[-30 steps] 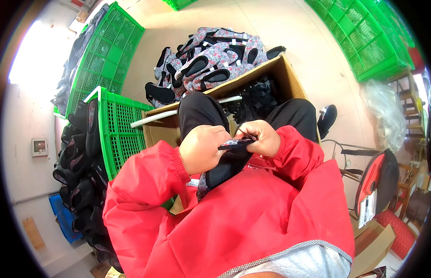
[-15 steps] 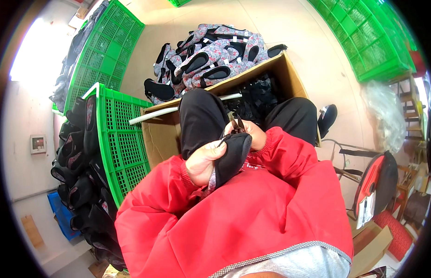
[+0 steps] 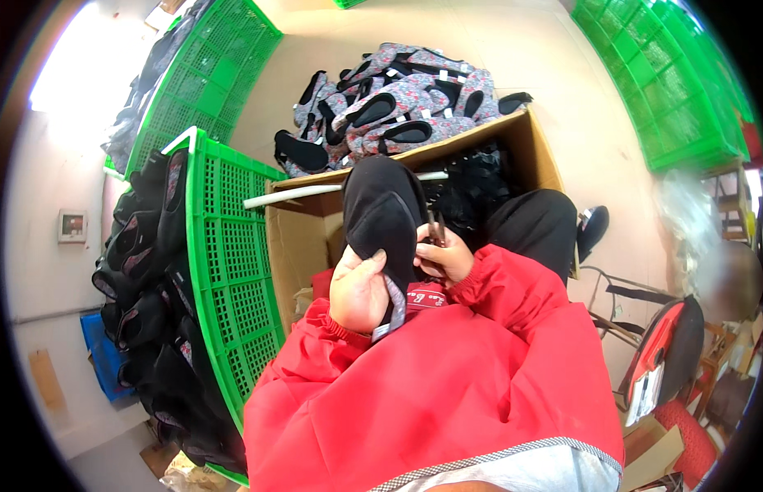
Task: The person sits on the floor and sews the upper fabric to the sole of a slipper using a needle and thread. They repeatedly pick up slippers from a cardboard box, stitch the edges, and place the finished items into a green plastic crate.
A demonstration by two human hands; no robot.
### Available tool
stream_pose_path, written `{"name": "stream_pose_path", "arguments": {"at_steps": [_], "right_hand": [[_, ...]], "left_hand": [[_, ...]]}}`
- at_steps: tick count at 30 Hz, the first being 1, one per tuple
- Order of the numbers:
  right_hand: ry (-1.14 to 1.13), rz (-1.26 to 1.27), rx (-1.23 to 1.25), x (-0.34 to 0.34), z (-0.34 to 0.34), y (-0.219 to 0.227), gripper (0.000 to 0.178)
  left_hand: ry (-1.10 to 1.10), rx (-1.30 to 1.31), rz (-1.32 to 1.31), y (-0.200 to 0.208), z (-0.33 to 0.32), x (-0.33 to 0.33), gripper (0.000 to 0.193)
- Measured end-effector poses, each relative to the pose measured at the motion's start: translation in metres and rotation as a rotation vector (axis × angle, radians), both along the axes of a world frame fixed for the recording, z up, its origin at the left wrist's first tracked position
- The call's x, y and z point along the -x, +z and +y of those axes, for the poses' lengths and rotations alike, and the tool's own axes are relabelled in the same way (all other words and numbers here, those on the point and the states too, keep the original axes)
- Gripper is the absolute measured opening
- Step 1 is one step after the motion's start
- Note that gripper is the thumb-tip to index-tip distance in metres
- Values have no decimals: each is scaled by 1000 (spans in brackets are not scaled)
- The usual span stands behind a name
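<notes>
My left hand (image 3: pixel 358 289) grips a black slipper (image 3: pixel 383 217) by its heel end, sole turned up toward the camera, a grey patterned edge showing under my palm. Beside it on the right, my right hand (image 3: pixel 444 256) is closed on a small dark metal tool (image 3: pixel 436 227) that touches the slipper's right edge. Both red sleeves come up from the lower edge, and my knees in black trousers lie beyond the hands.
An open cardboard box (image 3: pixel 529 139) with dark pieces inside stands in front of my knees. Behind it lies a pile of grey floral slippers (image 3: pixel 398 98). A green plastic crate (image 3: pixel 230 271) full of black slippers is at my left; more green crates (image 3: pixel 676 90) stand far right.
The slipper has been turned from lying across my lap to standing up with its sole facing me. My left hand has slid down to its heel; my right hand stays at its edge.
</notes>
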State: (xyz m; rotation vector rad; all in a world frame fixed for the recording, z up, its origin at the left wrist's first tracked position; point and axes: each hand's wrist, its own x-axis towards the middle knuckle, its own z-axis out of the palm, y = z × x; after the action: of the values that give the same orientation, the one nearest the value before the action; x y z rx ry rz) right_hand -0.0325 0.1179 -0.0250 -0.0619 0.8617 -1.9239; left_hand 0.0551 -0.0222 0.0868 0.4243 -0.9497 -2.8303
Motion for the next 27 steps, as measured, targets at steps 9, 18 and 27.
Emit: {"name": "stream_pose_path", "arguments": {"at_steps": [9, 18, 27], "right_hand": [[65, -20, 59, -6, 6, 3, 28], [-22, 273, -104, -12, 8, -7, 23], [-330, 886, -625, -31, 1, -2, 21]], "left_hand": [[120, 295, 86, -37, 4, 27, 76], [112, 319, 49, -52, 11, 33, 78], [154, 282, 23, -43, 13, 22, 72]]}}
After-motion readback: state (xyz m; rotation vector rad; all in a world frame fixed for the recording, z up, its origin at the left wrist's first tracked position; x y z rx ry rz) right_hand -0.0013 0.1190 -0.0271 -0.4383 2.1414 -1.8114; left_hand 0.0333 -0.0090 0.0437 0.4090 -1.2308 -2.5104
